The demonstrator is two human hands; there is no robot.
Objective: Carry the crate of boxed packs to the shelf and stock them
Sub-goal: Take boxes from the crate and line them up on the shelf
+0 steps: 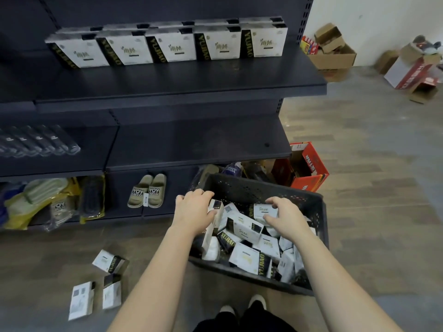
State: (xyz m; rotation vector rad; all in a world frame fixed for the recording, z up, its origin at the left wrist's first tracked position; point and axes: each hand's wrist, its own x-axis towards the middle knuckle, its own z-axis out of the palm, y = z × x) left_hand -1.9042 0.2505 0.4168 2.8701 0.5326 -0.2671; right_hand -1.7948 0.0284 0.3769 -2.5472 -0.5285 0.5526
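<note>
Left grip (194, 208): fingers curled over the top of an upright pack (214, 213), thumb on its near side. Holding. The pack stands on end against the crate's left wall, long axis running down into the pile.

Right grip (286, 218): fingers draped over a flat pack (263, 210), thumb at its near edge. Holding, face up, long axis crosswise.

Crate (251, 189) sits on the floor directly under both grips, at the foot of the shelving. More packs (247, 256) lie jumbled in it, below and nearer than the grips.

Key relation: the top shelf (182, 82) lies up and ahead of the grips, mostly to their left. Its row of packs (169, 47) stands at the back, faces forward. Dark board shows ahead of that row. Left grip is the nearer one; the right would reach across.

The middle shelf (199, 140) juts out between grips and top shelf. Judgement: each pack must rise clear of the crate wall, then pass outside that front lip before going in.

Left of the grips: three loose packs (109, 259) on the floor, well apart from the crate. Slippers (147, 190) sit on the bottom board, up and left. Right and beyond: a red carton (309, 167) just past the crate's far corner. Bare floor farther right.

Stocking looks partly done; the crate holds plenty.
</note>
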